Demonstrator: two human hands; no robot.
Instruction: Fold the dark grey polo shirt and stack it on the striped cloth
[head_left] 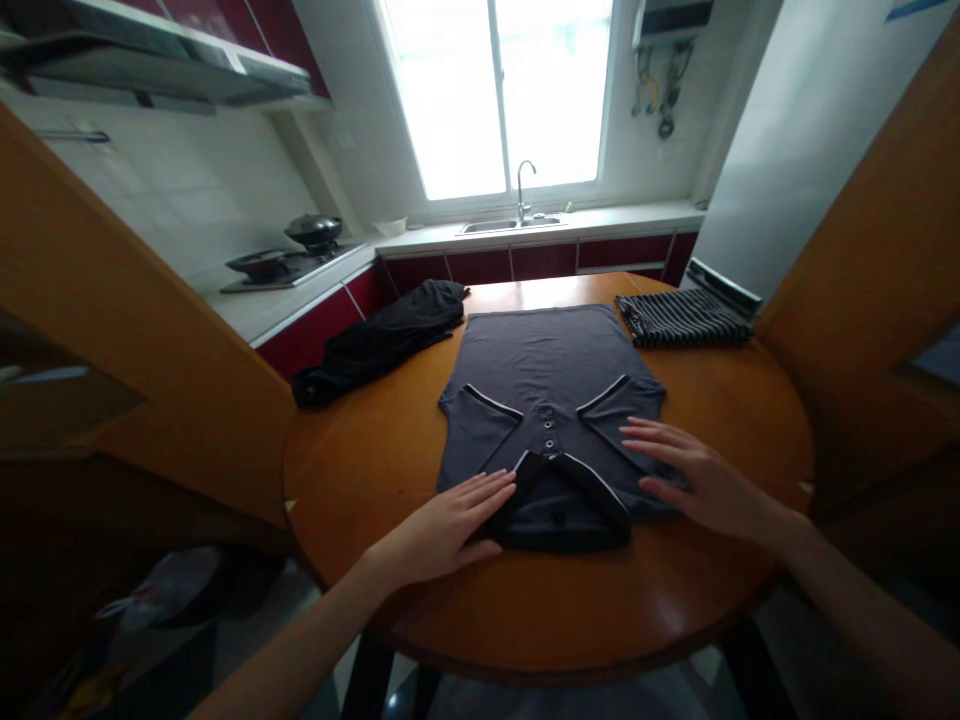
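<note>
The grey polo shirt [540,350] lies on the counter [360,470], its long axis running toward the window [450,100]; the flat left hand [446,525] is nearer to the collar [596,485], the right hand [694,480], also unclosed, over the shirt's right side.

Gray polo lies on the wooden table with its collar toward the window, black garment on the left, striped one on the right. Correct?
Not quite. The head view shows the gray polo with its collar on the near side, away from the window. The rest holds: wooden table, black garment left, striped garment right.
</note>
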